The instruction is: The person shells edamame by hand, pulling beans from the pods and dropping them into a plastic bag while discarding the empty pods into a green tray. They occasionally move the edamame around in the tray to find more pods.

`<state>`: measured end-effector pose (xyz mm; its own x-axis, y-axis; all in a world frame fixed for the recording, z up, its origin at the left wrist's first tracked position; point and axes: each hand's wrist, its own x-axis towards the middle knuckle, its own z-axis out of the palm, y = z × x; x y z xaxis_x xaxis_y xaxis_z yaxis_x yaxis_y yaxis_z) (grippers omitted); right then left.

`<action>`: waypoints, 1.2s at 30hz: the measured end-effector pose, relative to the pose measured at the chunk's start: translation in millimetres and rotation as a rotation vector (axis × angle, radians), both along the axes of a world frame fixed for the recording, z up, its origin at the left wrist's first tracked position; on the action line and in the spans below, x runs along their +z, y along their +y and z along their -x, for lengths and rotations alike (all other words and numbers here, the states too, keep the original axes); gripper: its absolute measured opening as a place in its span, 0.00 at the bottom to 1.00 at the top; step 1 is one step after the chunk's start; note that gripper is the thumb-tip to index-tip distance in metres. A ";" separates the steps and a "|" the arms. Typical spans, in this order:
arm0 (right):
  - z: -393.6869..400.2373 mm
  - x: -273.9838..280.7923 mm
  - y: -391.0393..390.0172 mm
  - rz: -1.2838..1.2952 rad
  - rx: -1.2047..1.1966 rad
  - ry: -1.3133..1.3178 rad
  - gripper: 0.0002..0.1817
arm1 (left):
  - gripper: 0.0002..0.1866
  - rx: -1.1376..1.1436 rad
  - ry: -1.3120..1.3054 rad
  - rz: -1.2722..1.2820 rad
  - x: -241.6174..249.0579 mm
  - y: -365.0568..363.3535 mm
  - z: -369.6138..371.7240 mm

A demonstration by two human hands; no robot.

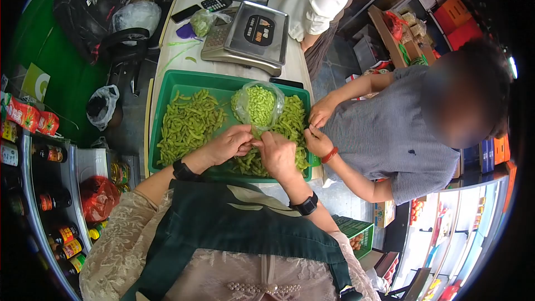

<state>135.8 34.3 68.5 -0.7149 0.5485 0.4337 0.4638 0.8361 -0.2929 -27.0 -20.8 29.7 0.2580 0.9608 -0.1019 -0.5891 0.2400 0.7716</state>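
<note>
A clear plastic bag [257,106] full of green pods stands upright in a green tray [184,81]. My left hand [229,142] and my right hand [277,154] meet at the bag's near edge, both pinching the plastic there. Loose green pods [190,122] lie heaped in the tray on either side of the bag. I wear a black band on each wrist and a dark green apron.
A digital scale [253,36] stands beyond the tray, with a calculator [216,2] and phones behind it. A second person's hands [319,128] touch the tray's right edge. A third person stands at the far end. Shelves with bottles [56,200] line the left.
</note>
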 end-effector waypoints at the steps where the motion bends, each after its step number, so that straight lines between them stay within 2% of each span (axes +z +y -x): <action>1: 0.8 -4.1 -0.3 -0.003 -0.026 0.012 0.11 | 0.09 -0.001 0.000 -0.001 -0.9 0.7 -2.3; 5: 7.3 -19.7 -2.7 0.019 -0.080 0.074 0.13 | 0.09 0.108 -0.001 0.047 -4.6 3.1 -9.4; 7: 9.8 -29.5 -4.0 0.312 -0.153 0.228 0.18 | 0.08 0.137 -0.006 0.048 -4.0 4.0 -12.9; 8: 8.3 -34.4 -2.2 0.312 -0.152 0.227 0.18 | 0.09 0.179 0.021 0.068 -3.2 4.3 -15.0; 10: 6.8 -38.4 -0.7 1.415 -0.220 0.639 0.21 | 0.12 0.220 0.047 0.090 -3.8 3.8 -14.5; 11: 6.3 -40.1 -1.3 1.418 -0.221 0.638 0.21 | 0.13 0.211 0.117 0.070 -5.0 3.2 -11.6; 13: 9.9 -32.7 -2.3 0.895 -0.079 0.437 0.22 | 0.14 0.206 0.186 0.052 -2.8 4.0 -8.3; 15: 8.2 -37.2 -0.5 0.900 -0.021 0.414 0.22 | 0.16 0.151 0.302 0.036 1.6 3.8 -6.7; 17: 1.1 -36.8 1.4 0.903 0.033 0.393 0.21 | 0.16 0.117 0.292 0.044 0.5 4.3 -6.0; 19: -3.6 -22.8 2.8 1.754 -0.082 0.576 0.19 | 0.17 0.085 0.283 0.047 -1.7 6.2 -4.1; 20: -4.5 -25.8 3.0 1.755 -0.083 0.576 0.19 | 0.16 0.040 0.280 0.020 -4.3 6.9 -2.9; 21: -6.1 -31.3 3.3 1.643 -0.097 0.535 0.18 | 0.16 -0.003 0.278 -0.007 -5.8 7.1 -2.4; 22: -7.3 -35.6 3.4 1.529 -0.110 0.493 0.18 | 0.16 -0.004 0.278 -0.007 -5.5 7.4 -3.3; 23: -8.0 -39.7 2.1 1.529 -0.110 0.493 0.18 | 0.14 0.050 0.262 0.060 -4.7 8.2 -5.5; 25: -6.7 -45.8 -2.7 1.022 -0.058 0.420 0.18 | 0.12 0.105 0.245 0.128 -6.7 8.7 -9.1; 27: -7.8 -49.2 -5.2 1.068 -0.070 0.452 0.18 | 0.09 0.121 0.351 -0.057 -11.3 8.7 -12.3; 28: -8.5 -50.0 -6.2 1.113 -0.082 0.483 0.18 | 0.09 0.119 0.351 -0.056 -10.3 8.0 -11.8; 29: -9.8 -50.1 -7.5 1.114 -0.085 0.485 0.18 | 0.08 0.086 0.271 -0.003 -7.9 6.9 -10.8; 31: -12.0 -47.0 -9.6 1.555 -0.136 0.711 0.16 | 0.07 0.049 0.190 0.050 -5.8 6.4 -11.7; 32: -12.5 -45.4 -9.8 1.555 -0.137 0.712 0.16 | 0.07 0.042 0.133 0.084 -5.9 6.4 -12.6; 34: -13.5 -43.9 -10.1 1.710 -0.095 0.806 0.12 | 0.08 0.034 0.077 0.119 -9.3 7.2 -13.0; 36: -18.4 -51.4 -10.8 1.704 -0.100 0.808 0.11 | 0.06 0.034 -0.019 0.293 -17.5 9.3 -13.6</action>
<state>154.2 23.5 17.0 -0.5871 0.7178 -0.3743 -0.1685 -0.5606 -0.8107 -13.5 -11.6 12.2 0.2308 0.8993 -0.3716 -0.6147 0.4308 0.6607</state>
